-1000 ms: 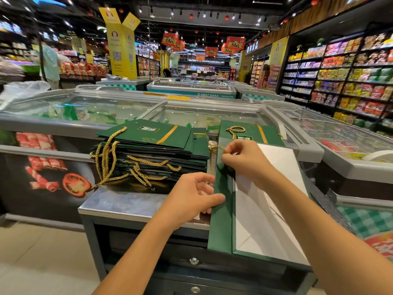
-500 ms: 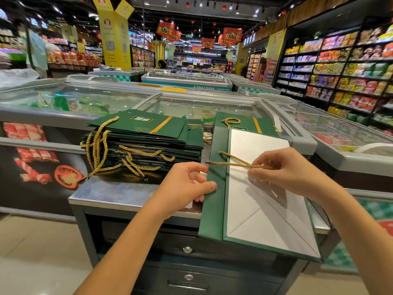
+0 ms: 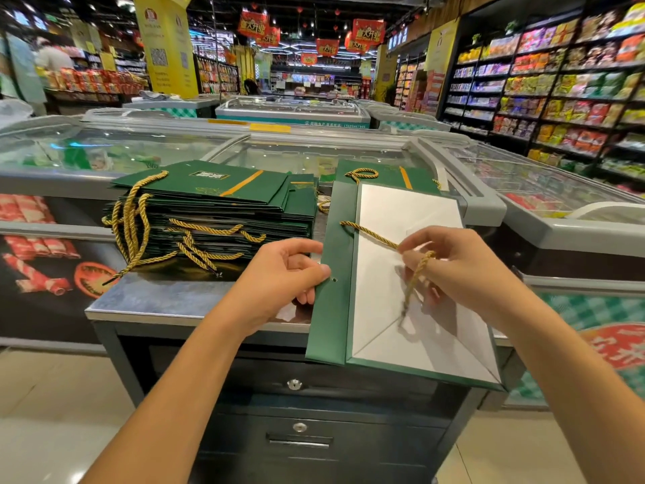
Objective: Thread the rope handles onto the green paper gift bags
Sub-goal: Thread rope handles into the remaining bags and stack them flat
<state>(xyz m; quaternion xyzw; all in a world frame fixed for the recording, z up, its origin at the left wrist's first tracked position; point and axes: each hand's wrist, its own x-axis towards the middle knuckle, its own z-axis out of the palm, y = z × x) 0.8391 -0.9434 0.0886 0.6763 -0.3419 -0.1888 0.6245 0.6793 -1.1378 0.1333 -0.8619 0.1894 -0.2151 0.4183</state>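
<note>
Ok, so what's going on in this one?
A person is threading a gold rope onto a flat green gift bag on a metal counter. The left hand pinches the bag's edge beside an empty punched hole. The right hand holds the rope, which runs from the flap's far end, its free end dangling. A stack of bags with handles lies to the left.

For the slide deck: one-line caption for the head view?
Left hand grips the green bag; right hand holds the gold rope.
</note>
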